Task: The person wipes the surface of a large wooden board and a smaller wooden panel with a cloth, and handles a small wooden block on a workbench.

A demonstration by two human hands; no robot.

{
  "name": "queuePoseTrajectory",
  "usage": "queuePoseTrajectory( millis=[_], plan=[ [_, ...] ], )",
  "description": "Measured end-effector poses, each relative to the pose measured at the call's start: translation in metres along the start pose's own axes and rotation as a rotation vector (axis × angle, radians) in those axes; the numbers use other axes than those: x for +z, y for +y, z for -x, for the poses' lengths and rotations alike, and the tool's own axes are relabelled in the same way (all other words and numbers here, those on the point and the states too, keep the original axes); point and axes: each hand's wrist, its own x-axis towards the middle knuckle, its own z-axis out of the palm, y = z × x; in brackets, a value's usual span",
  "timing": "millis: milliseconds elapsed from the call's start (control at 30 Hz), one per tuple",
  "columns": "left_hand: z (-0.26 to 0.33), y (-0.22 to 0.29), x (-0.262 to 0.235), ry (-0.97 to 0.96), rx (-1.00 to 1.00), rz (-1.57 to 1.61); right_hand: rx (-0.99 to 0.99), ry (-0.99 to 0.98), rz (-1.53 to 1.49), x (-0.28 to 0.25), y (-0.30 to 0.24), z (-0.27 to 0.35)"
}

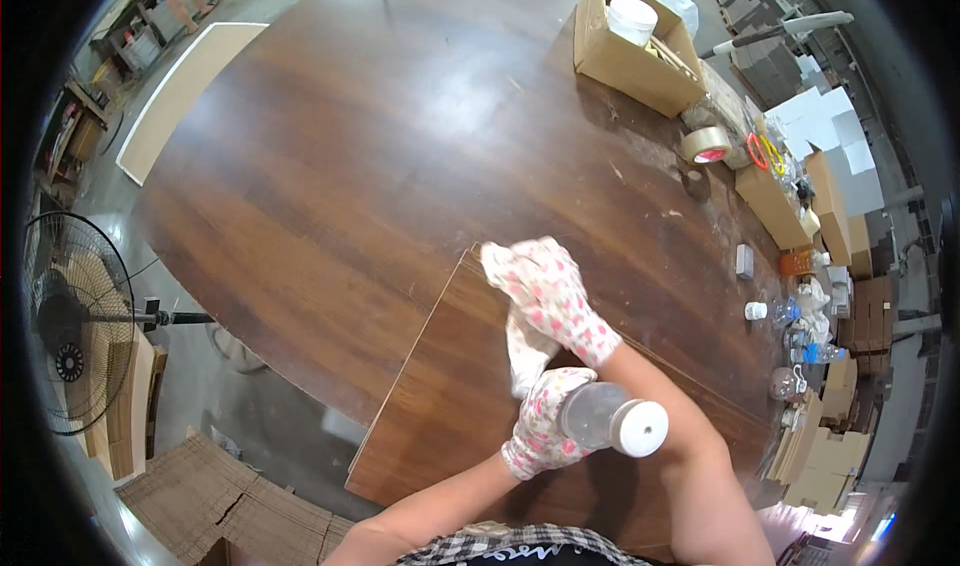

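My left hand [540,428], in a white glove with pink dots, is wrapped round a clear plastic bottle [592,414]. The bottle's white cap [640,428] has a small dark hole and points toward my right forearm. Farther ahead, my right hand [550,296], gloved the same way, grips a white cloth [528,356] that hangs down beside the wrist. This hand is at the far left corner of a brown wood-grain panel [430,396], which lies on the large dark brown table [330,176]. The right fingertips are partly hidden by the cloth.
A cardboard box [630,66] holding a white tub stands at the far right, near a tape roll [706,146]. Several bottles [785,312] line the right edge. Left of the table stands a fan [75,324]. Cardboard [225,496] lies on the floor.
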Motion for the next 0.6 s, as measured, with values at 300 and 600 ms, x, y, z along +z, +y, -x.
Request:
queuePoseTrajectory(
  millis=[300,600],
  plan=[
    [0.000,0.000,-0.001,-0.018,0.037,-0.058,0.060,0.088,0.060,-0.030,0.014,0.080],
    [0.011,-0.007,-0.010,0.039,-0.179,-0.027,0.071,0.020,-0.001,0.007,-0.009,0.015]
  ],
)
